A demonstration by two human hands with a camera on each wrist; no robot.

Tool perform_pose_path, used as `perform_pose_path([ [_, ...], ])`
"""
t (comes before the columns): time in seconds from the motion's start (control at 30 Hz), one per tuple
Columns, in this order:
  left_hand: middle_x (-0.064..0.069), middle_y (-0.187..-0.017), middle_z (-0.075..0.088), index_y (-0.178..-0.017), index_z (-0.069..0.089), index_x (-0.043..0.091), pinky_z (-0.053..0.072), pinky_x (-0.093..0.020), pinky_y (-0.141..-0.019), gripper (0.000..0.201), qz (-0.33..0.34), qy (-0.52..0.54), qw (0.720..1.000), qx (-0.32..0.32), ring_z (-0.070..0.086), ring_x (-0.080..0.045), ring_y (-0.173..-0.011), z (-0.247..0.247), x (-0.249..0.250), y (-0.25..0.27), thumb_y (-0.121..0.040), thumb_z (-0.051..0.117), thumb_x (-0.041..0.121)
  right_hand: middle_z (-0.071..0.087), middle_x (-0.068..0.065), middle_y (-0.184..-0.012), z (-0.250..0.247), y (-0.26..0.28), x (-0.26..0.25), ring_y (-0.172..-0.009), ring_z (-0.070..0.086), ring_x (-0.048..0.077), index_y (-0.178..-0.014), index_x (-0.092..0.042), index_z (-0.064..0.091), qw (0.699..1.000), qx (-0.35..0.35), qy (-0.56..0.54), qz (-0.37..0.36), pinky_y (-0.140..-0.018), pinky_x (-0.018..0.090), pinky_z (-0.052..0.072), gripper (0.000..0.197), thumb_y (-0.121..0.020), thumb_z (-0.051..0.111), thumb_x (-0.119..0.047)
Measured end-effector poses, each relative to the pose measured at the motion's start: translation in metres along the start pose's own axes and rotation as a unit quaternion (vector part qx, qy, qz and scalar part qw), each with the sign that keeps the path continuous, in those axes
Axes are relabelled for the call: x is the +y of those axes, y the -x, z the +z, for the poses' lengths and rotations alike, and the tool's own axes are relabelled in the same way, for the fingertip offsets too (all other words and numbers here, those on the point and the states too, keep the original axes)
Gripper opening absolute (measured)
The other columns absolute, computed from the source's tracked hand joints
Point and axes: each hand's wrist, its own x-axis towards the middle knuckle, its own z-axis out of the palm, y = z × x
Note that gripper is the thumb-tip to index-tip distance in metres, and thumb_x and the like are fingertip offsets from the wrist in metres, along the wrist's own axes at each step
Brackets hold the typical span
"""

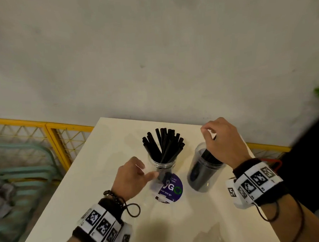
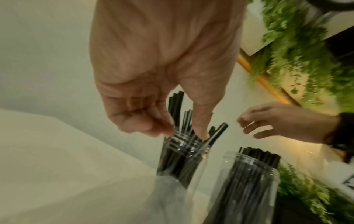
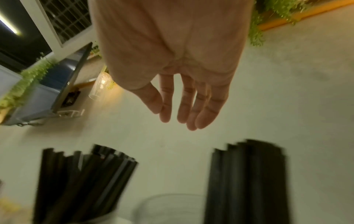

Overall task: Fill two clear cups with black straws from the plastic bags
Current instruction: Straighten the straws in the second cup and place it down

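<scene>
Two clear cups stand on the white table (image 1: 106, 179). The left cup (image 1: 163, 166) holds a fanned bunch of black straws (image 1: 164, 144). My left hand (image 1: 148, 170) is beside it, thumb touching its side and fingers loosely curled, gripping nothing. The right cup (image 1: 200, 176) is packed with black straws (image 2: 258, 157). Just above it hovers my right hand (image 1: 209, 133), fingers relaxed and empty in the right wrist view (image 3: 172, 118). A clear plastic bag (image 1: 178, 218) with a round purple label (image 1: 172, 188) lies flat in front of the cups.
A pale wall rises right behind the table's far edge. A yellow mesh fence (image 1: 50, 137) and a teal chair (image 1: 19, 169) stand to the left. Green plants (image 2: 298, 60) are off to the right.
</scene>
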Motion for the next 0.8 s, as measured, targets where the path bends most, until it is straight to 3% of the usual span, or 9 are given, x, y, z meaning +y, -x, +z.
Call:
perform_pose_path([
  [0.1, -0.006, -0.123, 0.059, -0.134, 0.04, 0.016, 0.051, -0.035, -0.093, 0.115, -0.035, 0.027, 0.999, -0.005, 0.059, -0.021, -0.112, 0.016, -0.015, -0.025, -0.043, 0.091, 0.064, 0.062, 0.003, -0.099, 0.009, 0.005, -0.026, -0.09, 0.061, 0.018, -0.097, -0.018, 0.069, 0.998, -0.016, -0.064, -0.012, -0.084, 0.03, 0.051, 0.011, -0.095, 0.058, -0.019],
  [0.17, -0.003, -0.146, 0.046, -0.15, 0.024, 0.019, 0.043, -0.047, -0.112, 0.144, -0.021, 0.066, 0.997, -0.029, 0.048, -0.022, -0.136, 0.028, -0.016, -0.038, -0.03, 0.088, 0.067, 0.061, 0.003, -0.112, 0.018, 0.006, -0.039, -0.099, 0.062, 0.017, -0.11, -0.02, 0.066, 0.994, -0.045, -0.102, 0.022, -0.087, 0.029, 0.051, 0.017, -0.097, 0.057, -0.024],
  [0.3, 0.007, -0.129, 0.06, -0.133, 0.03, 0.031, 0.052, -0.04, -0.102, 0.11, 0.051, 0.13, 0.989, -0.055, 0.062, -0.018, -0.121, 0.05, -0.011, -0.053, -0.046, 0.097, 0.038, 0.054, 0.004, -0.13, 0.035, 0.01, -0.052, -0.115, 0.059, 0.019, -0.13, -0.022, 0.052, 0.981, -0.114, -0.132, 0.087, -0.098, 0.038, 0.051, 0.039, -0.096, 0.057, -0.039],
  [0.4, 0.011, -0.121, 0.065, -0.13, 0.036, 0.037, 0.058, -0.036, -0.093, 0.1, 0.096, 0.107, 0.989, -0.032, 0.067, -0.011, -0.109, 0.057, -0.013, -0.054, -0.048, 0.093, 0.042, 0.041, 0.0, -0.143, 0.042, 0.018, -0.059, -0.129, 0.046, 0.019, -0.143, -0.026, 0.038, 0.983, -0.117, -0.109, 0.091, -0.104, 0.038, 0.045, 0.073, -0.083, 0.064, -0.059],
  [0.5, 0.007, -0.123, 0.059, -0.134, 0.037, 0.032, 0.059, -0.04, -0.089, 0.101, 0.136, 0.076, 0.988, -0.023, 0.063, -0.015, -0.11, 0.061, -0.013, -0.048, -0.05, 0.089, 0.05, 0.023, 0.003, -0.157, 0.053, 0.026, -0.074, -0.146, 0.024, 0.026, -0.151, -0.035, 0.023, 0.993, -0.11, 0.037, 0.008, -0.115, 0.054, 0.03, 0.097, -0.071, 0.056, -0.08],
  [0.57, 0.005, -0.126, 0.052, -0.136, 0.039, 0.029, 0.058, -0.04, -0.09, 0.094, 0.167, 0.054, 0.984, -0.027, 0.057, -0.018, -0.112, 0.064, -0.007, -0.039, -0.057, 0.085, 0.051, 0.019, 0.007, -0.162, 0.069, 0.027, -0.088, -0.151, 0.013, 0.032, -0.149, -0.039, 0.025, 0.981, -0.121, 0.135, -0.074, -0.116, 0.063, 0.015, 0.089, -0.074, 0.044, -0.083],
  [0.63, 0.004, -0.128, 0.049, -0.135, 0.045, 0.027, 0.055, -0.038, -0.093, 0.086, 0.183, 0.031, 0.982, -0.038, 0.055, -0.018, -0.114, 0.066, -0.002, -0.032, -0.062, 0.084, 0.047, 0.028, 0.009, -0.159, 0.077, 0.018, -0.098, -0.149, 0.016, 0.034, -0.141, -0.037, 0.042, 0.964, -0.133, 0.195, -0.118, -0.113, 0.068, 0.011, 0.065, -0.086, 0.039, -0.071],
  [0.73, 0.004, -0.132, 0.055, -0.138, 0.037, 0.027, 0.052, -0.031, -0.095, 0.098, 0.131, 0.076, 0.988, -0.014, 0.057, -0.016, -0.12, 0.06, -0.007, -0.025, -0.057, 0.089, 0.044, 0.048, 0.005, -0.136, 0.068, -0.005, -0.089, -0.131, 0.041, 0.031, -0.117, -0.03, 0.062, 0.962, -0.166, 0.214, -0.023, -0.106, 0.063, 0.024, 0.031, -0.097, 0.041, -0.039],
  [0.8, 0.0, -0.135, 0.055, -0.142, 0.033, 0.025, 0.047, -0.026, -0.095, 0.104, 0.101, 0.09, 0.991, -0.005, 0.055, -0.018, -0.123, 0.056, -0.013, -0.023, -0.056, 0.091, 0.041, 0.052, 0.004, -0.113, 0.06, -0.012, -0.076, -0.114, 0.054, 0.031, -0.104, -0.026, 0.066, 0.967, -0.224, 0.098, 0.068, -0.098, 0.052, 0.04, 0.026, -0.097, 0.04, -0.029],
])
